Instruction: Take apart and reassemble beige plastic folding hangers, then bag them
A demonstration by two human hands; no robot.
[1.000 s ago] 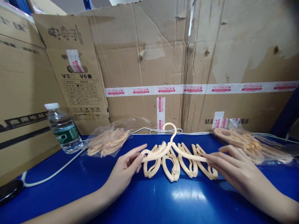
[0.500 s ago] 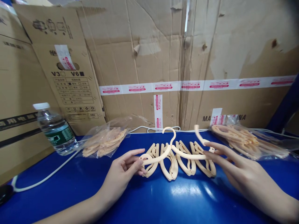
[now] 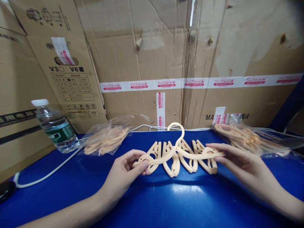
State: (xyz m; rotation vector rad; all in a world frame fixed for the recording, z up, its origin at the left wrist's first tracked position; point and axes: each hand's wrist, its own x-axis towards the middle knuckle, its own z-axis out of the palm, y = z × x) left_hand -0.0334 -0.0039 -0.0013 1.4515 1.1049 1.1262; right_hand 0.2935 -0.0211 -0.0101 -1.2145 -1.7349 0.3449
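A beige folding clothes hanger (image 3: 192, 155) is spread out in the air, its hook pointing up. My left hand (image 3: 129, 169) pinches the tip of its left arm between thumb and fingers. The tip of the right arm is gripped by my right hand (image 3: 239, 164), thumb below and fingers above. Behind and beneath it, several folded hangers (image 3: 172, 169) lie in a row on the blue table (image 3: 180, 205), partly covered by the held one.
Clear plastic bags of beige hangers lie at left (image 3: 106, 141) and right (image 3: 242, 136). A water bottle (image 3: 58, 133) stands far left near a white cable (image 3: 47, 174) and a black object (image 3: 7, 191). Cardboard boxes (image 3: 142, 63) wall off the back.
The hanger's right arm part, which stuck up before, now lies folded down along the arm. My right hand has shifted to the arm's tip. The view has tilted slightly.
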